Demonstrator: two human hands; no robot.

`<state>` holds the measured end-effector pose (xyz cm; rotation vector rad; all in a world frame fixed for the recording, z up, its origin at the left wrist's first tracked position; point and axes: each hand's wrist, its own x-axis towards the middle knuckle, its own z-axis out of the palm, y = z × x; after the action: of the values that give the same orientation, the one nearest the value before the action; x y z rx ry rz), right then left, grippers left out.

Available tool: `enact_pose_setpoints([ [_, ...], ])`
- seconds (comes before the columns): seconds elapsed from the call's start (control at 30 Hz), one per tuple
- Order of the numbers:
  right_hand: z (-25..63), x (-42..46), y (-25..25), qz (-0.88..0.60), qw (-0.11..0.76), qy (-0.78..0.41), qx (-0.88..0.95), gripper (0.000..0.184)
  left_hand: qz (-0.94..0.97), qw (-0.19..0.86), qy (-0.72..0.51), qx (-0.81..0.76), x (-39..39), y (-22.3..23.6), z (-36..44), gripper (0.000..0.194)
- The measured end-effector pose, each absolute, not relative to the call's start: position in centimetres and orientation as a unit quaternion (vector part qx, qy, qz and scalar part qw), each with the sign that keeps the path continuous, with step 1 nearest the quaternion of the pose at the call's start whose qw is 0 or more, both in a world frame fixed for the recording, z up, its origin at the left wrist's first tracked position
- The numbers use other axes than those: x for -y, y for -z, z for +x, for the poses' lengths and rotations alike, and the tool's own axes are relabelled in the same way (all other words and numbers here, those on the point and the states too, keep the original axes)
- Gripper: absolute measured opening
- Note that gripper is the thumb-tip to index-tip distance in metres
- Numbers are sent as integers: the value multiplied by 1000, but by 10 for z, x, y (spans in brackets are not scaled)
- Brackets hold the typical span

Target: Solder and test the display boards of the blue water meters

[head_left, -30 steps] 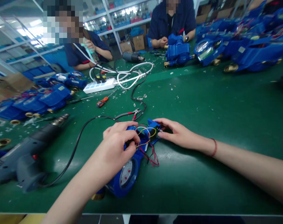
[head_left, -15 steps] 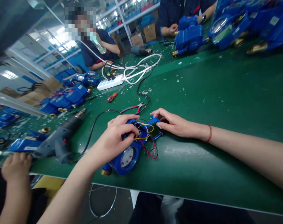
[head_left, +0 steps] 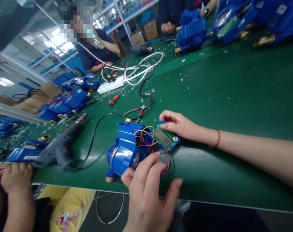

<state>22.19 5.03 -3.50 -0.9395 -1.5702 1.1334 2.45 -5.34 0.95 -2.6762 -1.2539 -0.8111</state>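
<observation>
on the table (head_left: pixel 221 96), a heat gun (head_left: pixel 61 140) is lying at nine o'clock from the meter (head_left: pixel 124 158), with pliers (head_left: pixel 141 112) resting between twelve and one. a circuit board (head_left: pixel 164 137) is sitting toward two; a screwdriver (head_left: pixel 113 100) is lying before a power strip (head_left: pixel 111 85), between eleven and twelve.

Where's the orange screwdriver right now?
Head view, left of centre: the orange screwdriver lies on the green table, between the white power strip and the red-handled cutters.

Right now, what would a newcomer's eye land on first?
The green circuit board with its small display, pinched in the right hand at centre, wired to the glossy blue housing beside it. Then the left hand, open and large in front of them. After that, the dark heat gun lying on the left of the table.
</observation>
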Motion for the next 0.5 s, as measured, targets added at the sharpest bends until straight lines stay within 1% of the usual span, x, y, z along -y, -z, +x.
enact_pose_setpoints([
  [0.07, 221, -47, 34, -398, 477, -464, 632, 20, -856, 32, 279, 434, 55, -1, 36, 24],
  [0.13, 220, -44, 34, -410, 477, -464, 624, 20, -846, 22, 290, 448, 53, 4, 44, 25],
  [0.33, 220, -43, 36, -426, 482, -466, 608, 21, -830, 2, 294, 474, 50, 11, 50, 11],
  [0.43, 222, -44, 35, -414, 483, -471, 611, 23, -824, 3, 294, 484, 51, 15, 46, 10],
  [0.5, 224, -44, 34, -401, 480, -474, 619, 25, -802, -26, 313, 509, 52, 20, 43, 7],
])
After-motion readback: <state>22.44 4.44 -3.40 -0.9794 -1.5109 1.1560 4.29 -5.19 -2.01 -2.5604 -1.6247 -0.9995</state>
